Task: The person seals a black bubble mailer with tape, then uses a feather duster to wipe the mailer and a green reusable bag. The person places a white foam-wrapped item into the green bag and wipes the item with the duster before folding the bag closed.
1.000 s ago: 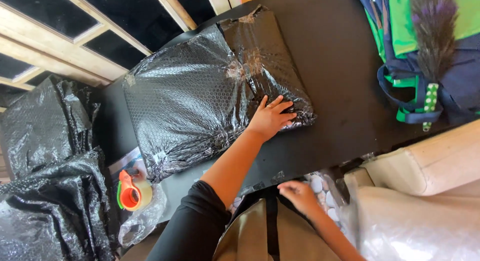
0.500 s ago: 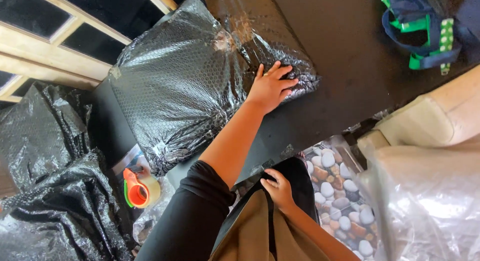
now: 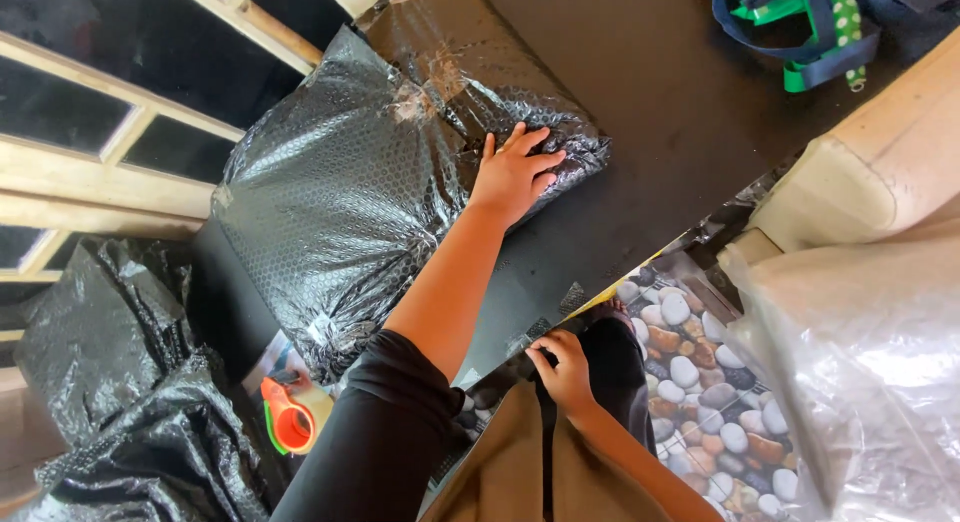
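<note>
A large package wrapped in black bubble wrap (image 3: 350, 192) lies on the black table (image 3: 660, 112), with clear tape across its top. My left hand (image 3: 515, 172) rests flat on the package's near right corner, fingers spread, holding nothing. My left arm in a black sleeve crosses the package's lower edge. My right hand (image 3: 565, 367) is down at the table's front edge with its fingers curled. It sits at the top of a dark strap (image 3: 545, 452) on tan fabric; whether it grips anything is unclear.
An orange tape dispenser (image 3: 290, 417) lies at the table's left end. Crumpled black bubble wrap (image 3: 120, 382) is piled on the left, below a wooden window frame (image 3: 100, 172). A blue and green bag (image 3: 820, 32) sits top right, clear-plastic-wrapped items (image 3: 870, 352) on the right, and a pebble-pattern floor (image 3: 700, 382) below.
My left hand has stayed pressed on the package's corner. My right hand has come up from my lap to the table's front edge. The view has tilted down and left.
</note>
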